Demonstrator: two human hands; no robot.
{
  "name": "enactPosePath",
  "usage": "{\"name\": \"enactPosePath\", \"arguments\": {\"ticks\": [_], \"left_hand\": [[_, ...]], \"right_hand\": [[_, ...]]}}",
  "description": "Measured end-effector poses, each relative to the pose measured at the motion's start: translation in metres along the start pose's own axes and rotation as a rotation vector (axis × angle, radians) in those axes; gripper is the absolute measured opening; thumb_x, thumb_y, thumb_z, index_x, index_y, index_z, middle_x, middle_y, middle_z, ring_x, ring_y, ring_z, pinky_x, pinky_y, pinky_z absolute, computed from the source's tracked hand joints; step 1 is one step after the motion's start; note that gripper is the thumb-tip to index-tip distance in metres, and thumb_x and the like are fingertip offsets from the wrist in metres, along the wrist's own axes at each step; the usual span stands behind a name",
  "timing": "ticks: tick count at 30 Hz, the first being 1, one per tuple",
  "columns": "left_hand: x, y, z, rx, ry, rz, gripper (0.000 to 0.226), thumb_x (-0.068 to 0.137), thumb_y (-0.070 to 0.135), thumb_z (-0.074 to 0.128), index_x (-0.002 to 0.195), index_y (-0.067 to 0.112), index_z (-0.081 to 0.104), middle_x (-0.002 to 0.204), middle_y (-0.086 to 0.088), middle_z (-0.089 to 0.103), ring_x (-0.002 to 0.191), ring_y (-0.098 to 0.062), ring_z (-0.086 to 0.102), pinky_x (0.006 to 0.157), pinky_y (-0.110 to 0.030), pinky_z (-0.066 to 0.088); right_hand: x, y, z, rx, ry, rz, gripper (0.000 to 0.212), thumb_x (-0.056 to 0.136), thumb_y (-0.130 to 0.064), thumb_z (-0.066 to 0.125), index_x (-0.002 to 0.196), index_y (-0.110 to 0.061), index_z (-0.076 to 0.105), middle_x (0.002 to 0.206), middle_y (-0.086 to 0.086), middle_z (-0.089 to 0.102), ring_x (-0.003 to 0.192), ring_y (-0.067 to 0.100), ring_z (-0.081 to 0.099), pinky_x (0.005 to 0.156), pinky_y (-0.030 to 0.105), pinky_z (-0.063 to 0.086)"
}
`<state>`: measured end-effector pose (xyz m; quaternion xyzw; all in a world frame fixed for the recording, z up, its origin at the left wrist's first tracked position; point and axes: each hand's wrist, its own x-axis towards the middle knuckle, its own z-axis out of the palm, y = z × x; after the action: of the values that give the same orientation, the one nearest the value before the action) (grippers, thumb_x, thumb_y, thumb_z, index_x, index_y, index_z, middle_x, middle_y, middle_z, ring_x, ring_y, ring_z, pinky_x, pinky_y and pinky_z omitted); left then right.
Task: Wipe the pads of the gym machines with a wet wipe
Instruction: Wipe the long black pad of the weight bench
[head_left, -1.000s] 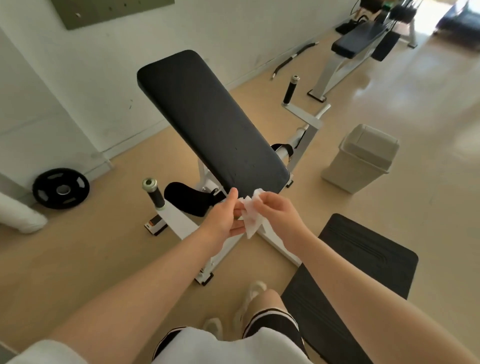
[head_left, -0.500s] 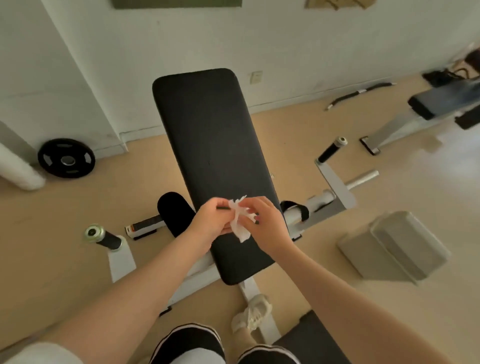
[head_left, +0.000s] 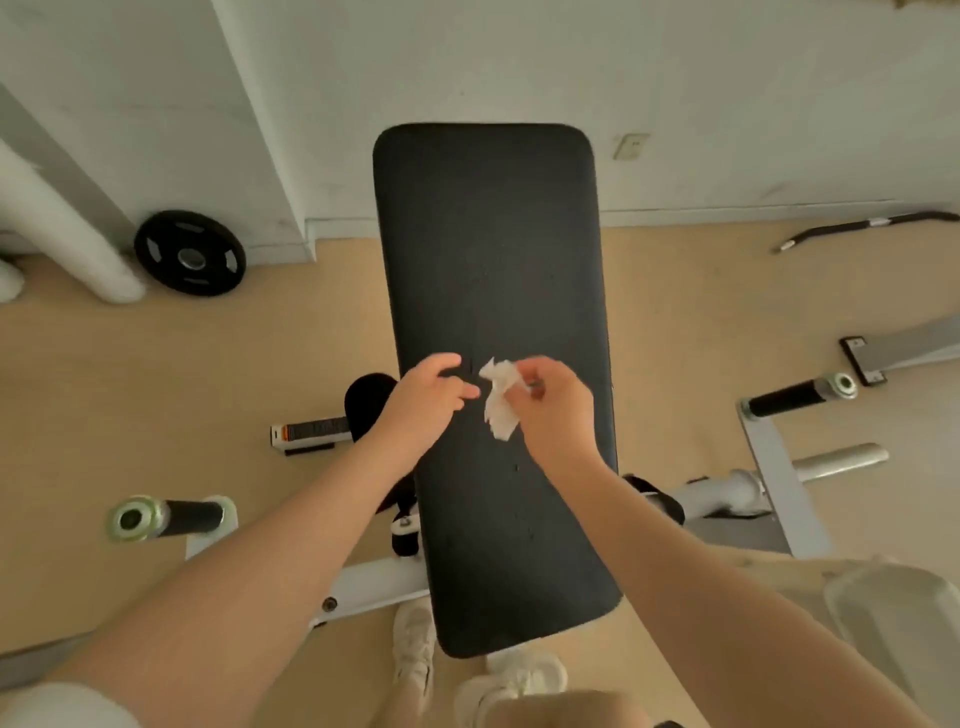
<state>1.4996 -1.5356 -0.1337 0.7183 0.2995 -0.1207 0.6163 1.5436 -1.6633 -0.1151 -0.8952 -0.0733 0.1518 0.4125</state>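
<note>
A long black bench pad (head_left: 488, 249) on a white machine frame runs away from me toward the wall. Above its middle my right hand (head_left: 553, 410) pinches a crumpled white wet wipe (head_left: 500, 400), which hangs loose from the fingers. My left hand (head_left: 428, 397) hovers just left of the wipe, fingers curled and apart from it, holding nothing that I can see. Both hands are over the pad; I cannot tell whether the wipe touches it.
Two black-gripped handles (head_left: 171, 517) (head_left: 795, 397) stick out on either side of the bench. A black weight plate (head_left: 189, 253) leans at the wall on the left. A grey bin (head_left: 898, 608) sits low right. A curved bar (head_left: 862, 226) lies on the floor by the wall.
My view has swung until the pad lies straight ahead, and I stand closer over it. My left hand has let go of the wipe; only the right hand holds it now.
</note>
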Motion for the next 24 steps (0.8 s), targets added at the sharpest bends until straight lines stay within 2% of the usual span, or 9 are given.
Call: {"name": "enactPosePath", "arguments": {"ticks": [3, 6, 7, 9, 11, 14, 18, 21, 24], "left_hand": [[0.039, -0.005, -0.01, 0.358, 0.103, 0.115, 0.056, 0.094, 0.019, 0.049, 0.144, 0.018, 0.024, 0.141, -0.003, 0.041, 0.121, -0.019, 0.046, 0.091, -0.027, 0.039], [0.074, -0.001, -0.02, 0.782, 0.253, 0.224, 0.073, 0.092, 0.024, 0.054, 0.148, 0.014, 0.008, 0.155, -0.012, 0.013, 0.141, -0.028, 0.019, 0.111, -0.035, 0.023], [0.083, 0.003, -0.022, 0.884, 0.285, 0.24, 0.079, 0.091, 0.028, 0.055, 0.148, 0.012, 0.002, 0.156, -0.014, 0.002, 0.143, -0.03, 0.009, 0.114, -0.037, 0.016], [0.095, 0.013, -0.024, 1.017, 0.334, 0.246, 0.092, 0.088, 0.038, 0.058, 0.147, 0.008, -0.006, 0.155, -0.017, -0.011, 0.143, -0.033, -0.002, 0.115, -0.038, 0.007], [0.107, 0.021, -0.023, 1.058, 0.392, 0.233, 0.102, 0.084, 0.045, 0.06, 0.145, 0.004, -0.01, 0.153, -0.02, -0.016, 0.143, -0.034, -0.006, 0.115, -0.039, 0.003], [0.124, 0.024, -0.021, 1.032, 0.406, 0.187, 0.119, 0.075, 0.054, 0.066, 0.144, 0.001, -0.015, 0.153, -0.019, -0.018, 0.143, -0.034, -0.007, 0.114, -0.038, 0.001], [0.143, 0.001, -0.007, 1.027, 0.263, 0.106, 0.136, 0.063, 0.062, 0.07, 0.14, 0.002, -0.025, 0.149, -0.018, -0.03, 0.14, -0.034, -0.019, 0.111, -0.039, -0.007], [0.154, -0.012, 0.001, 1.117, 0.314, 0.077, 0.142, 0.06, 0.065, 0.07, 0.129, 0.003, -0.037, 0.137, -0.017, -0.043, 0.129, -0.034, -0.033, 0.103, -0.041, -0.017], [0.162, -0.016, 0.006, 1.138, 0.369, 0.06, 0.144, 0.058, 0.066, 0.071, 0.124, 0.004, -0.04, 0.134, -0.017, -0.045, 0.126, -0.034, -0.035, 0.101, -0.041, -0.02]], "right_hand": [[0.038, -0.01, 0.005, 0.03, -0.009, -0.034, 0.027, 0.091, -0.012, 0.054, 0.115, -0.022, 0.046, 0.089, -0.007, 0.053, 0.074, 0.007, 0.053, 0.044, 0.007, 0.038], [0.073, -0.024, 0.005, -0.142, -0.013, -0.164, 0.026, 0.092, -0.002, 0.042, 0.106, -0.018, 0.056, 0.099, -0.003, 0.053, 0.079, 0.013, 0.052, 0.055, 0.019, 0.042], [0.083, -0.029, 0.003, -0.18, -0.002, -0.196, 0.028, 0.091, 0.0, 0.039, 0.1, -0.015, 0.06, 0.102, -0.002, 0.053, 0.078, 0.01, 0.051, 0.056, 0.018, 0.041], [0.1, -0.041, 0.0, -0.171, 0.005, -0.216, 0.029, 0.091, 0.001, 0.038, 0.096, -0.012, 0.064, 0.106, -0.003, 0.053, 0.077, 0.002, 0.05, 0.054, 0.005, 0.038], [0.117, -0.056, -0.003, -0.204, 0.011, -0.285, 0.029, 0.093, -0.002, 0.041, 0.106, -0.01, 0.066, 0.113, -0.003, 0.055, 0.088, 0.006, 0.053, 0.064, -0.001, 0.038], [0.144, -0.067, 0.001, -0.24, -0.024, -0.433, 0.025, 0.092, -0.014, 0.055, 0.114, -0.01, 0.063, 0.124, 0.001, 0.054, 0.101, 0.014, 0.056, 0.083, 0.014, 0.044], [0.183, -0.066, 0.017, -0.41, -0.104, -0.65, 0.033, 0.092, -0.009, 0.054, 0.125, -0.005, 0.054, 0.135, 0.005, 0.045, 0.111, 0.02, 0.054, 0.093, 0.022, 0.042], [0.218, -0.064, 0.033, -0.458, -0.114, -0.775, 0.034, 0.092, -0.007, 0.052, 0.126, -0.003, 0.051, 0.136, 0.009, 0.044, 0.115, 0.024, 0.05, 0.095, 0.026, 0.04], [0.251, -0.062, 0.05, -0.579, -0.126, -0.898, 0.035, 0.093, -0.007, 0.049, 0.128, -0.002, 0.049, 0.135, 0.012, 0.045, 0.117, 0.028, 0.046, 0.098, 0.035, 0.04]]}}
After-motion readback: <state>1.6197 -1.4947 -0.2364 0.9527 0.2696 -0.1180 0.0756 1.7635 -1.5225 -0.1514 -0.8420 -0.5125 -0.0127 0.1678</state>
